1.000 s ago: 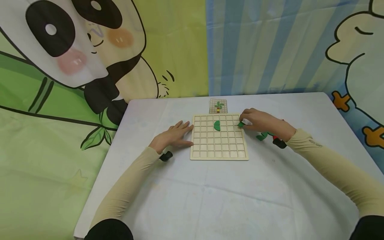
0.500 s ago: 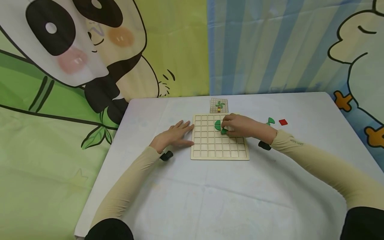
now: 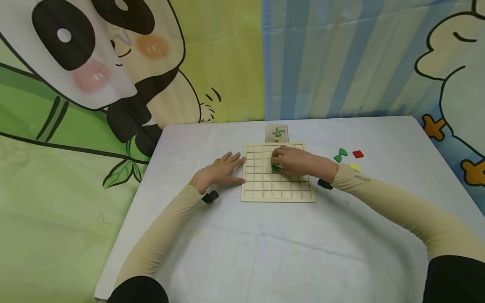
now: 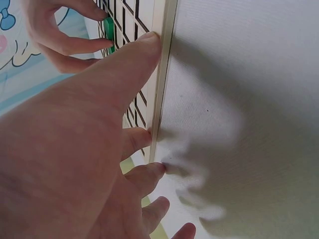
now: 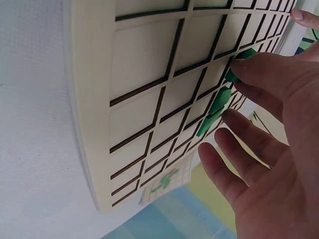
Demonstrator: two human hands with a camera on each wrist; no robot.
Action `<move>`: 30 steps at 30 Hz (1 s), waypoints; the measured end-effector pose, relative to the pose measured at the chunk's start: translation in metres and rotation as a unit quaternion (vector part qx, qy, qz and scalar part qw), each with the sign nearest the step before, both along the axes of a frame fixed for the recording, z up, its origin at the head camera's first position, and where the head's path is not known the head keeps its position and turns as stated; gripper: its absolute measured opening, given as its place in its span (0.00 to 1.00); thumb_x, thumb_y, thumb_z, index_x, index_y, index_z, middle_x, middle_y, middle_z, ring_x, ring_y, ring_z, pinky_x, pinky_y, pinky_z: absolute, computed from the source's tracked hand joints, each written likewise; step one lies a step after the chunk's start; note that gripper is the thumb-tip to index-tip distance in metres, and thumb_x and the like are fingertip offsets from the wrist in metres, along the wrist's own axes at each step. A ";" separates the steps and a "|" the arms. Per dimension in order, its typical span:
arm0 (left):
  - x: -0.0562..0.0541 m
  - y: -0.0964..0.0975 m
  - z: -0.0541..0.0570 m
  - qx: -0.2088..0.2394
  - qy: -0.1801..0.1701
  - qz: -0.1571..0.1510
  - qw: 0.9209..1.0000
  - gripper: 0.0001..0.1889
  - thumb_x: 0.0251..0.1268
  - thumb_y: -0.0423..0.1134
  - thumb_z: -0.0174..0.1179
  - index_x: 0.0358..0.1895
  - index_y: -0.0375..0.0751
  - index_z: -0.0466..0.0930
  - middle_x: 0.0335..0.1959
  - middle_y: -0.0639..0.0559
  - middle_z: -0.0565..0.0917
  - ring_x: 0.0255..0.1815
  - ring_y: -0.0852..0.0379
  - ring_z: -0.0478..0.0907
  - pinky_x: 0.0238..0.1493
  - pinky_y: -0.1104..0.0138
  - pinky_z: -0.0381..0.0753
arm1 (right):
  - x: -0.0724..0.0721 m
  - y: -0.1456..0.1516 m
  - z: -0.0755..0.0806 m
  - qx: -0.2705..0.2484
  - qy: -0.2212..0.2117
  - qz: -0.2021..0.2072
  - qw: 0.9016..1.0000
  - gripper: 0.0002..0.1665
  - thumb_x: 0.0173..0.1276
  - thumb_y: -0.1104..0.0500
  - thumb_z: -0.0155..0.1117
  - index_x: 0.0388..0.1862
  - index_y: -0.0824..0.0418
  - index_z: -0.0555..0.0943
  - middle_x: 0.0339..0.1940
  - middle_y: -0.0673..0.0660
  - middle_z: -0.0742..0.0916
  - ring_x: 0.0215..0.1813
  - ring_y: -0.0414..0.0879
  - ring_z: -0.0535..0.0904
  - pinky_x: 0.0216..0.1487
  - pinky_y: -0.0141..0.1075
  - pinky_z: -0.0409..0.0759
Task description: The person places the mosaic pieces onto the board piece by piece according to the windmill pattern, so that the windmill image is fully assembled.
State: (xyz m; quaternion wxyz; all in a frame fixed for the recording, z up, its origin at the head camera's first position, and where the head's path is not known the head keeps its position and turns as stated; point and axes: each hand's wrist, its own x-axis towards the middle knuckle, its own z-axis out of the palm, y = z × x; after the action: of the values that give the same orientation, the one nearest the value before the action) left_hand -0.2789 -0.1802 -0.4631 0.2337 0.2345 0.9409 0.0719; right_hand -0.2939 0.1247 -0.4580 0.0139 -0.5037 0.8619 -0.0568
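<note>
The wooden grid board (image 3: 261,185) lies on the white table. My left hand (image 3: 219,173) rests beside its left edge, fingers spread and nearly straight; the left wrist view shows the thumb (image 4: 142,52) against the frame. Over the board's middle, my right hand (image 3: 293,162) pinches a small green quarter-circle piece (image 5: 231,75) between thumb and index finger, right at the grid. Two other green pieces (image 5: 219,101) sit side by side in neighbouring squares, as the right wrist view shows; the right hand hides them in the head view.
A small pattern card (image 3: 270,135) lies behind the board. To the right are two green pieces (image 3: 343,152), a red square (image 3: 358,154) and a yellow piece (image 3: 354,167) partly behind the right sleeve. A printed cloth (image 3: 223,63) hangs behind the table.
My right hand has carried the green piece leftward from the board's right edge to its middle, just below the two placed green pieces. The left hand has stayed put.
</note>
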 end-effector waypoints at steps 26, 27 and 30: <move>0.000 0.001 0.000 -0.002 -0.004 0.000 1.000 0.48 0.68 0.68 0.55 0.83 0.56 0.42 0.85 0.49 0.40 0.85 0.42 0.32 0.81 0.42 0.43 | 0.005 0.033 0.010 -0.047 -0.056 -0.069 0.995 0.25 0.68 0.58 0.70 0.62 0.63 0.79 0.60 0.63 0.81 0.61 0.60 0.76 0.59 0.53 0.79; 0.000 0.001 0.000 -0.003 -0.005 0.001 1.000 0.48 0.68 0.69 0.54 0.83 0.56 0.42 0.85 0.49 0.40 0.85 0.42 0.32 0.82 0.42 0.43 | 0.006 0.039 0.010 -0.047 -0.060 -0.086 0.993 0.26 0.68 0.58 0.70 0.63 0.63 0.78 0.60 0.63 0.80 0.61 0.60 0.76 0.59 0.53 0.79; 0.000 0.001 0.000 -0.001 -0.007 0.003 1.000 0.48 0.68 0.68 0.55 0.83 0.55 0.43 0.85 0.48 0.40 0.85 0.42 0.32 0.81 0.42 0.44 | 0.006 0.063 0.011 -0.049 -0.069 -0.135 0.987 0.28 0.68 0.58 0.70 0.65 0.64 0.76 0.61 0.64 0.80 0.62 0.61 0.75 0.61 0.55 0.78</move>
State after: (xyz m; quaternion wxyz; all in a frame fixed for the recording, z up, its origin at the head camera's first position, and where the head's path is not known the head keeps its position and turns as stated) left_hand -0.2785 -0.1791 -0.4628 0.2399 0.2310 0.9401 0.0728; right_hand -0.2876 0.1873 -0.4467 0.0404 -0.3779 0.9150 -0.1351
